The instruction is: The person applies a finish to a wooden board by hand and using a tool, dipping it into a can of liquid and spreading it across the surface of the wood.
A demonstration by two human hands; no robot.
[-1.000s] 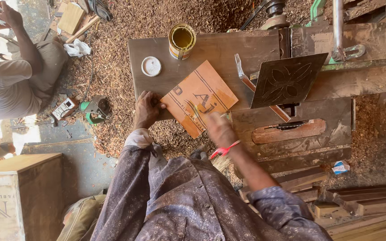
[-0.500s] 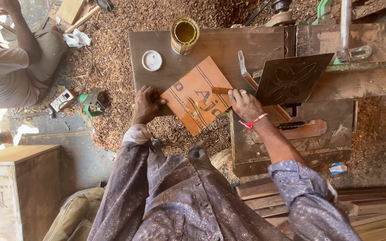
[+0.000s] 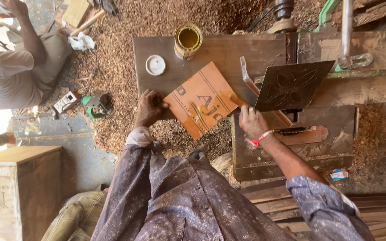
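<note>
At frame centre, my left hand (image 3: 148,109) presses the orange cardboard sheet (image 3: 202,105) flat on the tabletop (image 3: 228,53); my right hand (image 3: 252,122) has its fingers clenched on a brush (image 3: 237,100). The sheet looks light, bendable, best gripped at its edge.

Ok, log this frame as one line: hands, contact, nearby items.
left hand: pressing orange board edge | right hand: holding brush on board | nearby: open tin, white lid, carved panel
</note>
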